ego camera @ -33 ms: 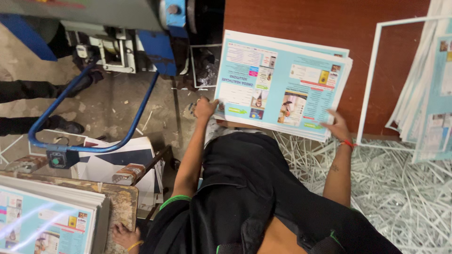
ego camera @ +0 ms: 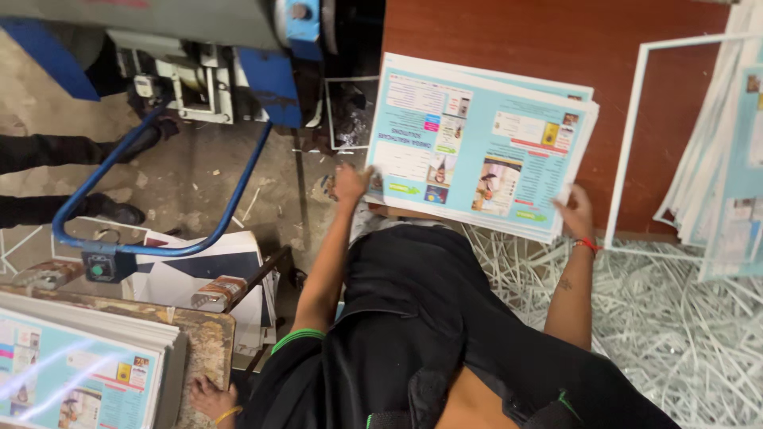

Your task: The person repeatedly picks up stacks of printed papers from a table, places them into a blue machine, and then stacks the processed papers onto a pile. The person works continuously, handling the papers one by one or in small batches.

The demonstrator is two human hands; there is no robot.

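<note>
Left hand: we grip the printed sheet stack at its left edge, fingers curled.
Right hand: our fingers pinch its right corner.

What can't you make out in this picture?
Head view:
- Small print on stack of printed sheets: too small.
- Hand with yellow bangle: arm cut off by bottom edge, grip unclear.
- Blue machine: cut off by top edge.
- Second stack: cut off at lower-left corner.
</note>
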